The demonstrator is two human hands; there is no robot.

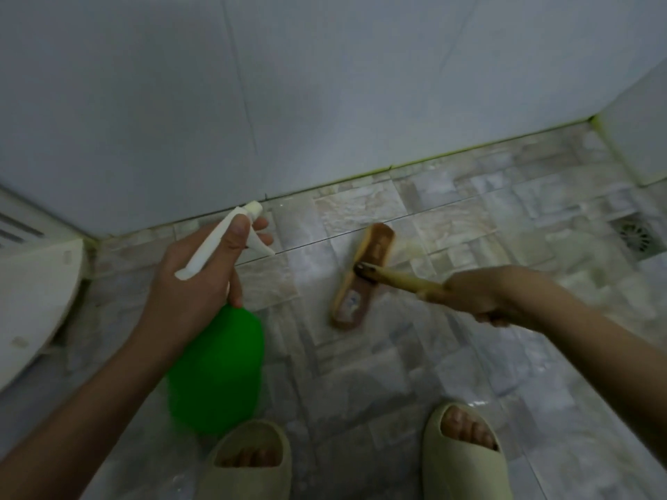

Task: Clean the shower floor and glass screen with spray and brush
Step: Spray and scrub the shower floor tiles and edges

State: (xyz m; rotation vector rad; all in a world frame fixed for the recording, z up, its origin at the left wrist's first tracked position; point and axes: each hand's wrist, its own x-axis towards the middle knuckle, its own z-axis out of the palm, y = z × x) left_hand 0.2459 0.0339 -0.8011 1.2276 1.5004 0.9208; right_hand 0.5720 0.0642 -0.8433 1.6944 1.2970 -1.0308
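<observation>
A smooth, pale grey wall [325, 84] of large panels fills the upper half. It meets a wet, glossy shower floor [361, 373] of mottled stone-look tiles in beige and grey. At the left edge is a rounded white fixture [32, 290], possibly a toilet; the view is too blurred to be sure. The left hand [187, 283] grips the neck of a spray bottle [216, 369] held above the floor, fingers curled at its white plastic trigger; the bulbous green body is opaque, hiding its contents. The right hand [476, 294] is wrapped round the yellowish handle of a brush [361, 276], whose oblong tan head rests flat on the tiles near the wall. Two pale, moulded slippers [462, 452] stand below. A round slotted drain [639, 236] sits at the far right.
</observation>
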